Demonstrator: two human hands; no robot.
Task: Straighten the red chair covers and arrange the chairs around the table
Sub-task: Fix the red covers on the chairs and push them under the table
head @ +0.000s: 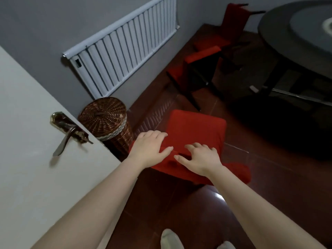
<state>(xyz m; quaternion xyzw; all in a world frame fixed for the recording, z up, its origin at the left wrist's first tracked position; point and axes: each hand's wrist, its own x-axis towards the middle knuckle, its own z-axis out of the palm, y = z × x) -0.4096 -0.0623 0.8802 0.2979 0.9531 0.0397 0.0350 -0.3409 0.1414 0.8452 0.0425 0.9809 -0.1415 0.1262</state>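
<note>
Low in the frame, both hands lie on the back of the nearest chair (195, 128). The left hand (150, 150) is flat, its fingers draped over the top edge of the red cover (233, 172). The right hand (200, 158) presses down with spread, slightly bent fingers. Neither clenches cloth, so they are probably smoothing the fold between them. The chair stands beside the basket (106, 119) and door (27, 150), well apart from the table (287, 42) at upper right, where two more red chairs (203, 55) stand askew.
</note>
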